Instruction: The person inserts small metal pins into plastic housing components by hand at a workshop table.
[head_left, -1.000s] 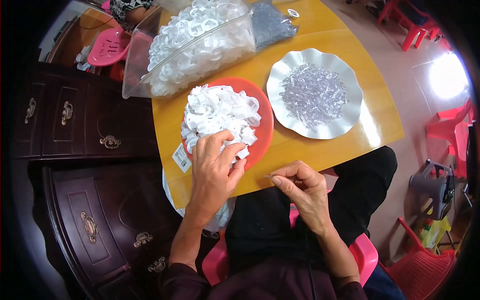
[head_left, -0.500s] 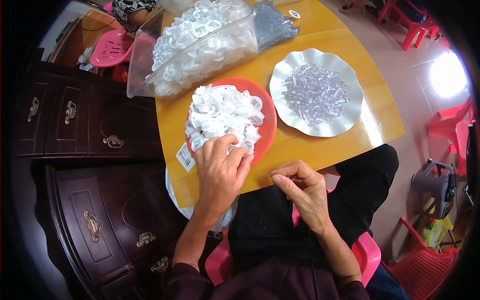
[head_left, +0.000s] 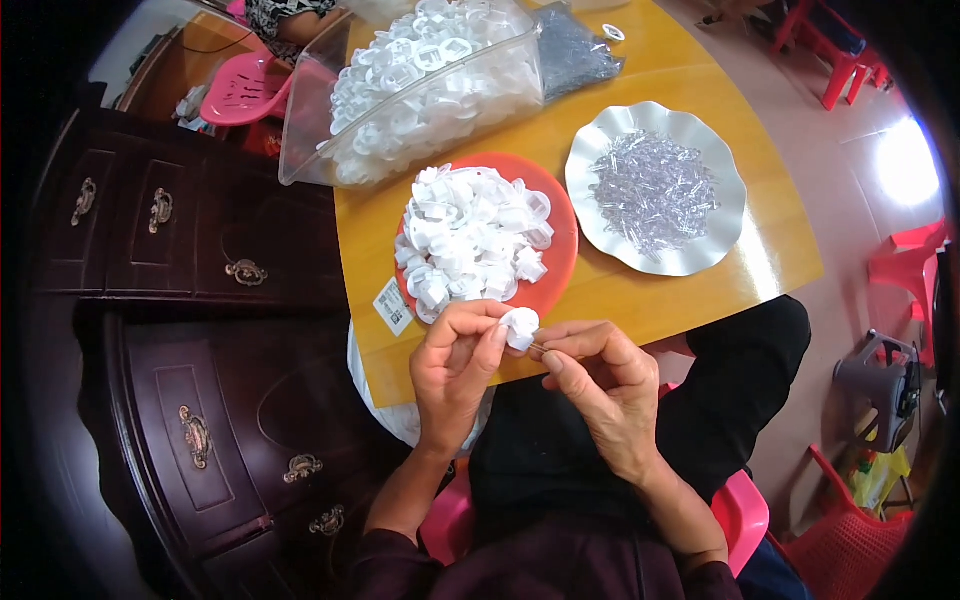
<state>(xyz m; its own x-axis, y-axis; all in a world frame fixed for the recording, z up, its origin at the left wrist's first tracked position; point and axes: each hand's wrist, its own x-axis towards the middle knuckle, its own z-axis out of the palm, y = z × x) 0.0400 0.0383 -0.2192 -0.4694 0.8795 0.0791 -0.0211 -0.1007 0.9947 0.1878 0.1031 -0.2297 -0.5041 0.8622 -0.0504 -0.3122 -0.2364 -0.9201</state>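
Observation:
Between the thumb and fingers of my left hand (head_left: 460, 365) is a small white plastic part (head_left: 519, 327), round with a raised middle. My right hand (head_left: 605, 385) pinches a thin metal pin (head_left: 539, 348), whose tip meets the edge of the white part. Both hands are over the table's near edge. Just beyond them, a red plate (head_left: 562, 235) carries a heap of similar white plastic parts (head_left: 470, 235). To its right stands a white scalloped plate (head_left: 728, 190) with many small clear plastic pieces (head_left: 655, 190).
A clear plastic bin (head_left: 300, 150) full of white rings stands at the back of the yellow table (head_left: 770, 225). Beside it lie a grey plastic bag (head_left: 578, 55) and one loose white ring (head_left: 613, 33). Dark drawers (head_left: 200, 420) flank my left. Another person's arm (head_left: 300, 27) shows at upper left.
My left hand has come from the heap on the red plate with one white part, bringing it against the pin in my right hand. The view has shifted slightly.

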